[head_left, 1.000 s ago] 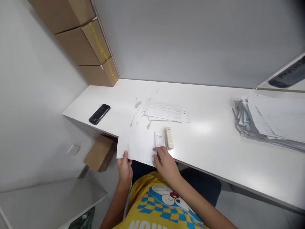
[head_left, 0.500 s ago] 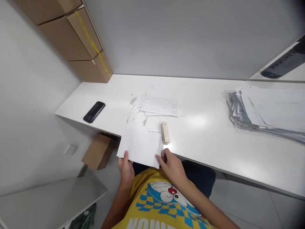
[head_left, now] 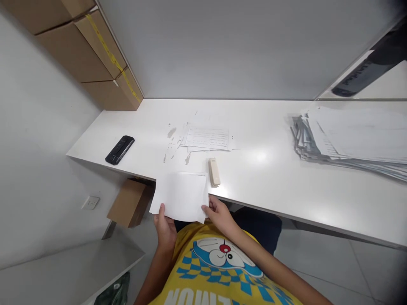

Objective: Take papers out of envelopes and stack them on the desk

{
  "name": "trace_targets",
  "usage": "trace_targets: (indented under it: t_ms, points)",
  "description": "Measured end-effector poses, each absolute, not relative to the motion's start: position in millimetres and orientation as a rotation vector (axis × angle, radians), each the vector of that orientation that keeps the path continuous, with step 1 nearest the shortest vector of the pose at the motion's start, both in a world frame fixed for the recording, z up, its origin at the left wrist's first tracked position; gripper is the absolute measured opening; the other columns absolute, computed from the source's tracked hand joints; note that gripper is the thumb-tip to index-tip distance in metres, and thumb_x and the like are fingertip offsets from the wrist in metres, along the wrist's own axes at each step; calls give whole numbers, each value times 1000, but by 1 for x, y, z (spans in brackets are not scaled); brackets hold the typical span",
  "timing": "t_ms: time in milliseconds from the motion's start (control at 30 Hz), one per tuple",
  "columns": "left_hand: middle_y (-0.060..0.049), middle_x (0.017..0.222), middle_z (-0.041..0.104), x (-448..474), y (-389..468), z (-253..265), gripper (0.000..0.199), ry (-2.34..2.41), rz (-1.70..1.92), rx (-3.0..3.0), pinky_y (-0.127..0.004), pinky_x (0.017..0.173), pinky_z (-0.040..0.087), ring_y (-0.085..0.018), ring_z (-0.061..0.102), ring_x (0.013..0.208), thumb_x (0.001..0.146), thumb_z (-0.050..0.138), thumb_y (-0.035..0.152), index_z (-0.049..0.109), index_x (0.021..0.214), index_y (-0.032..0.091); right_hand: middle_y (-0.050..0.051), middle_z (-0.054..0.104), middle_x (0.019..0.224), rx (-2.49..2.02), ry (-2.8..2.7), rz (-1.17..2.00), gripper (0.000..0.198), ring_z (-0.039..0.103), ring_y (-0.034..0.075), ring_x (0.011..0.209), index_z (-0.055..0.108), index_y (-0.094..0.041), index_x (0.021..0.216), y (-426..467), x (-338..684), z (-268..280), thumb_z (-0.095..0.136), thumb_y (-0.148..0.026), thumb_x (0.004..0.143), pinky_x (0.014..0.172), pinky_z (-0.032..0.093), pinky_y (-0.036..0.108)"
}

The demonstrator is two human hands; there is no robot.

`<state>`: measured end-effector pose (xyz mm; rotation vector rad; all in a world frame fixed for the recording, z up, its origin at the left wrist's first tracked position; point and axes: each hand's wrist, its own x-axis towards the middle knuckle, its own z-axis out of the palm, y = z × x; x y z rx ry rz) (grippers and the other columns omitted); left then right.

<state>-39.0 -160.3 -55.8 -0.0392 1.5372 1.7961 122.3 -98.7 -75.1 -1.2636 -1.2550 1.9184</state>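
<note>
White paper sheets [head_left: 181, 195] lie over the desk's front edge, with their near side sticking out toward my body. My left hand [head_left: 165, 224] grips their lower left corner, thumb on top and fingers underneath. At the right edge, my right hand [head_left: 218, 213] pinches the sheets between thumb and fingers. A cream stapler [head_left: 214, 172] lies on the desk just right of the sheets, apart from both hands. Beyond it rests a small pile of printed papers [head_left: 206, 139].
A tall stack of papers [head_left: 356, 135] fills the desk's right side. To the left lies a black phone [head_left: 120, 150]. Cardboard boxes [head_left: 111, 95] are piled at the back left corner, and another box [head_left: 129, 203] sits below the desk. Peeled marks spot the white desk [head_left: 263, 182].
My right hand has closed more firmly on the sheets' right edge, with its fingers now behind them. The sheets lie more squarely. The whole view has shifted slightly.
</note>
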Motion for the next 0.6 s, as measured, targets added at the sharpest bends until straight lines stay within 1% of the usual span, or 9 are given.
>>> trace_targets:
  t_ms: [67, 133, 200, 267, 333, 433, 500, 600]
  points:
    - [-9, 114, 73, -47, -158, -51, 38, 1523, 1861, -24, -29, 87, 57, -23, 67, 109, 86, 63, 38, 66, 120, 21, 0, 56, 74, -1232, -1237, 1927, 29, 56, 17, 64, 55, -20, 87, -99, 123, -80, 61, -45, 75, 55, 49, 30]
    - [-8, 105, 75, -64, -158, -48, 33, 1516, 1890, 6, -28, 81, 56, -23, 68, 104, 83, 64, 37, 70, 110, 19, -1, 56, 72, -1213, -1270, 1907, 26, 54, 16, 62, 58, -19, 88, -98, 126, -82, 58, -43, 78, 54, 46, 28]
    - [-7, 97, 75, -86, -159, -47, 31, 1515, 1829, 61, -29, 75, 56, -24, 70, 96, 77, 68, 37, 72, 100, 17, -1, 58, 71, -1184, -1347, 1851, 25, 53, 16, 63, 61, -18, 87, -96, 131, -82, 54, -42, 82, 57, 43, 27]
    - [-7, 94, 75, -109, -162, -50, 36, 1487, 1706, 151, -31, 75, 56, -26, 70, 94, 74, 71, 40, 72, 100, 16, 1, 60, 74, -1144, -1447, 1772, 27, 52, 16, 67, 62, -18, 84, -93, 138, -82, 50, -42, 86, 62, 42, 27]
    - [-9, 97, 75, -125, -162, -55, 44, 1454, 1559, 250, -34, 80, 56, -28, 69, 98, 72, 74, 43, 71, 106, 14, 1, 60, 76, -1128, -1522, 1708, 30, 51, 17, 71, 61, -17, 78, -89, 146, -82, 48, -42, 88, 65, 40, 27]
    - [-12, 104, 75, -128, -157, -62, 52, 1460, 1316, 403, -33, 84, 54, -29, 68, 103, 68, 80, 39, 69, 113, 14, 0, 56, 70, -1182, -1557, 1717, 30, 48, 16, 69, 56, -17, 72, -83, 160, -83, 46, -40, 89, 63, 37, 27]
    - [-13, 111, 73, -119, -151, -60, 54, 1500, 1219, 526, -32, 86, 53, -29, 67, 106, 66, 82, 34, 68, 114, 14, -1, 49, 66, -1261, -1585, 1702, 26, 45, 15, 65, 52, -18, 70, -80, 169, -82, 47, -37, 87, 60, 34, 26]
    - [-11, 119, 71, -99, -145, -51, 51, 1542, 1184, 663, -33, 91, 51, -28, 65, 111, 65, 78, 23, 69, 115, 18, -3, 44, 66, -1356, -1638, 1616, 18, 43, 14, 65, 49, -20, 71, -79, 182, -78, 49, -34, 82, 58, 33, 25]
